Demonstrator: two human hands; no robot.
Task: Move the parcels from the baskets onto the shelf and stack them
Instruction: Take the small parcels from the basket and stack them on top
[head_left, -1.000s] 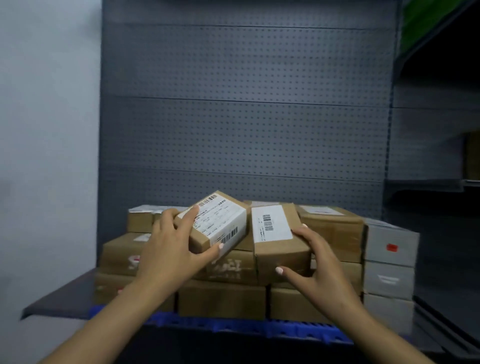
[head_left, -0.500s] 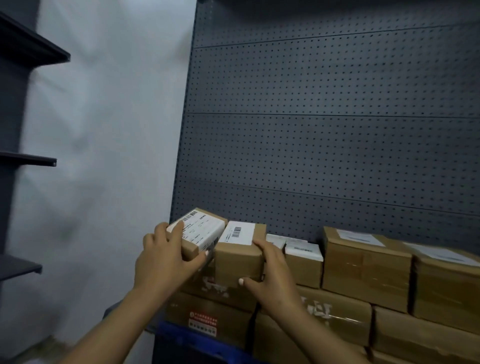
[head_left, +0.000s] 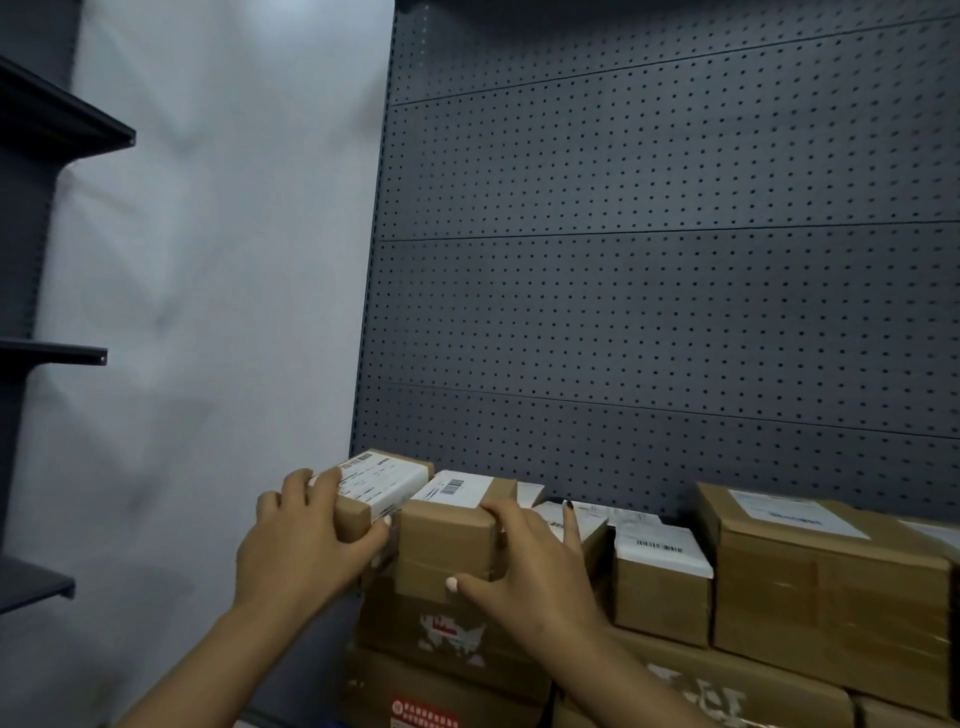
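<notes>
Both hands are wrapped on cardboard: your left hand (head_left: 296, 540) curls round the tilted small parcel (head_left: 382, 488) just left of centre low in the frame, thumb under its near edge, while your right hand (head_left: 524, 566) clamps the plain brown parcel (head_left: 449, 535) touching it, fingers over the top edge, thumb on the front. Careful now! That left one sits at the very end of the stack (head_left: 779, 597), canted, right by the shelf's open side; let go before it lies flat and it likely slides off toward the wall. Push the pair too hard rightward and the little labelled box (head_left: 660, 571) beside them could shift. Both parcels look light, taped kraft card, white barcode labels up.
</notes>
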